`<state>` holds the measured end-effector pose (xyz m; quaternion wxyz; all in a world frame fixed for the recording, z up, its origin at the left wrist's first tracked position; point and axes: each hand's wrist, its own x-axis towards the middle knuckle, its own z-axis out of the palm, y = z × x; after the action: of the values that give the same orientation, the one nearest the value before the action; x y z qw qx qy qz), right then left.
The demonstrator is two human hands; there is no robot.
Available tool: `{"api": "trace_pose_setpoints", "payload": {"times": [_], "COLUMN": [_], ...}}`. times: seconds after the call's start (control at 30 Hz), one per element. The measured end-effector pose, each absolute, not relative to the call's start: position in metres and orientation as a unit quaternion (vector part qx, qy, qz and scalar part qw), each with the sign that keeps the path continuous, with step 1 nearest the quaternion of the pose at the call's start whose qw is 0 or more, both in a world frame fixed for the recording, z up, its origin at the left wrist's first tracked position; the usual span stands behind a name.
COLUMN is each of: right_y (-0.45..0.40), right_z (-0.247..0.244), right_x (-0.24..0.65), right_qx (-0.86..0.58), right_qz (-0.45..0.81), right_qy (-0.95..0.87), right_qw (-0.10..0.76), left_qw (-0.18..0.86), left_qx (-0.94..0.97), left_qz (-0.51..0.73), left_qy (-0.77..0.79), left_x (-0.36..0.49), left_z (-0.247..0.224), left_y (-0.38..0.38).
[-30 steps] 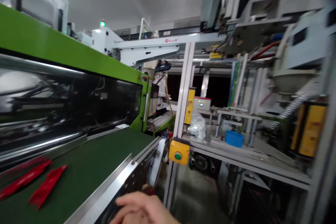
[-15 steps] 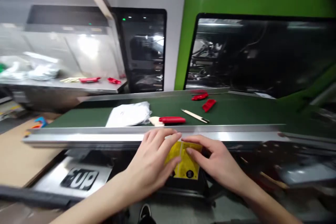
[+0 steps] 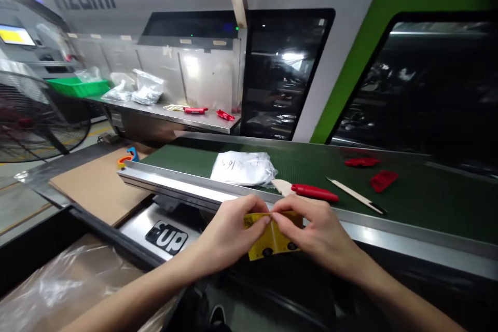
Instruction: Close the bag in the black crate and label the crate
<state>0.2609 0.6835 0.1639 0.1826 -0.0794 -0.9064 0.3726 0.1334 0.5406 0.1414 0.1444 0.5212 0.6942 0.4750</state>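
The left fingers and right fingers pinch the top edge of a yellow sheet. Just beyond them, on a green belt, lies a red handle; a white packet sits beyond to their left, a pale stick and two red pieces to their right. Farther left, a tabletop carries clear bags.

Sheet before belt (bag on belt)

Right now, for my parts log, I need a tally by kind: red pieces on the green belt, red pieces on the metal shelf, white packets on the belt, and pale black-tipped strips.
Red pieces on the green belt: 3
Red pieces on the metal shelf: 2
White packet: 1
Pale black-tipped strip: 1
Total: 7
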Motion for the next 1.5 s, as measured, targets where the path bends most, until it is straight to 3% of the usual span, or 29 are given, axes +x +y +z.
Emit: {"api": "trace_pose_setpoints", "payload": {"times": [0.23,0.47,0.67,0.83,1.13,1.37,1.5], "right_y": [0.670,0.669,0.672,0.662,0.658,0.661,0.658], "right_z": [0.163,0.145,0.139,0.141,0.117,0.111,0.112], "right_x": [0.207,0.162,0.131,0.119,0.101,0.093,0.090], "right_qx": [-0.065,-0.081,-0.140,-0.162,-0.223,-0.234,-0.236], "right_qz": [0.347,0.506,0.545,0.670,0.618,0.560,0.568], "right_qy": [-0.920,-0.856,-0.826,-0.725,-0.745,-0.776,-0.769], "right_qw": [0.170,0.060,0.044,0.000,0.117,0.173,0.178], "left_qw": [0.038,-0.029,0.043,0.140,0.353,0.399,0.373], "left_qx": [0.582,0.641,0.517,0.395,0.171,0.118,0.148], "left_qz": [0.446,0.448,0.551,0.630,0.756,0.787,0.783], "left_qy": [0.679,0.623,0.654,0.654,0.524,0.456,0.476], "left_x": [0.094,0.052,0.023,0.002,0.004,0.006,0.007], "left_z": [0.128,0.109,0.104,0.095,0.085,0.081,0.077], "left_y": [0.527,0.512,0.503,0.504,0.511,0.520,0.527]}}
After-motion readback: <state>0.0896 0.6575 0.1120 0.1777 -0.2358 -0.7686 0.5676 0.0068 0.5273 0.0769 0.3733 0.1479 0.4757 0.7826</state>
